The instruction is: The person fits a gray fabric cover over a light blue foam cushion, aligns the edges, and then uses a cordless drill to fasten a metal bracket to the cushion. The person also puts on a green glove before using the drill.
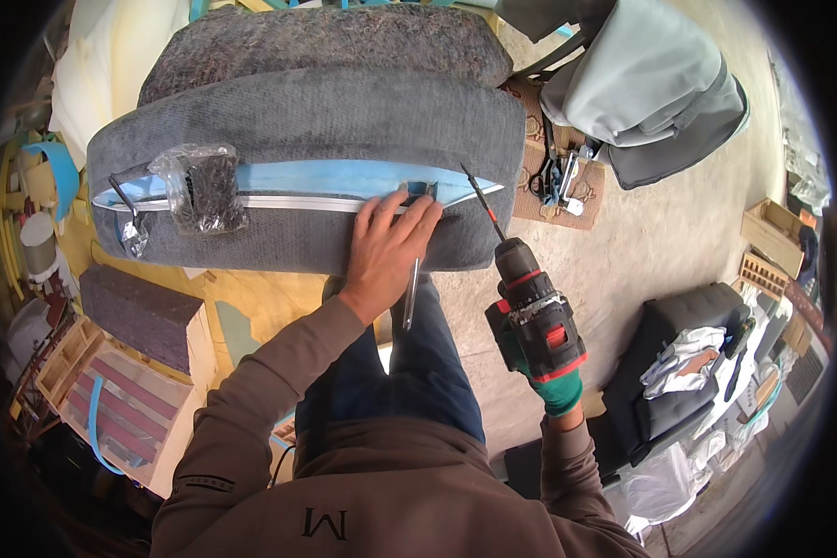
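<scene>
A large grey upholstered cushion (316, 121) lies in front of me with its zipper seam (288, 201) partly apart, showing light blue foam (335, 177). My left hand (389, 249) presses flat on the cushion's edge by the seam, and a thin metal tool (410, 294) sticks down from under its fingers. My right hand (556, 389), in a green glove, grips a red and black cordless drill (535, 312). The drill's long bit (482, 201) points up at the right end of the seam. A clear plastic bag of dark parts (203, 186) rests on the cushion at the left.
A grey seat part (651, 84) lies at the upper right, with scissors and small tools (553, 177) on a mat below it. A black box with cloths (688, 358) stands at the right. A dark foam block (139, 316) and wooden crates (121, 400) sit at the left.
</scene>
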`<state>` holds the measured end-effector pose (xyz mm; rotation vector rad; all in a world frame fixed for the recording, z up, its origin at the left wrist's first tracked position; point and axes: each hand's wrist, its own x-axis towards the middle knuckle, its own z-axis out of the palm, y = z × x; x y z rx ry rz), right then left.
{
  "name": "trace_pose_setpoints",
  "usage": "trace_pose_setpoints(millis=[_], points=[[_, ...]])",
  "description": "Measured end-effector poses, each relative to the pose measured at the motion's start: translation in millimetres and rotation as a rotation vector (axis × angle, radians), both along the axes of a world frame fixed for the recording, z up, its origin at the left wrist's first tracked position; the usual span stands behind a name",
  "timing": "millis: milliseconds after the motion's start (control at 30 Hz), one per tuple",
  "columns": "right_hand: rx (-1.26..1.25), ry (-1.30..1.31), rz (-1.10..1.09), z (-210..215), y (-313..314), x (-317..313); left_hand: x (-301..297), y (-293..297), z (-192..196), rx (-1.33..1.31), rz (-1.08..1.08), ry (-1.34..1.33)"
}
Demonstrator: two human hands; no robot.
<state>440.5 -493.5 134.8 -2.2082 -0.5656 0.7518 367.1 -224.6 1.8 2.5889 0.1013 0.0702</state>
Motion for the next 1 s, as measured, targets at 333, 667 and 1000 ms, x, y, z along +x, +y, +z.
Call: trace_pose_setpoints(millis=[333,667,1000], points=[[-0.026,0.002,0.051,-10.6,-7.0,-12.2,-1.3,6.8,5.8,0.073,-0.069,0.064],[0.111,0.23,-0.209,-5.6,5.5,-12.9,3.5,9.9,20.7,0.08,-0.093,0.136],[0.121,0.069,-0.028,-26.6,-12.6,-13.5,1.2,9.0,23.7,0.102,-0.103,0.168]])
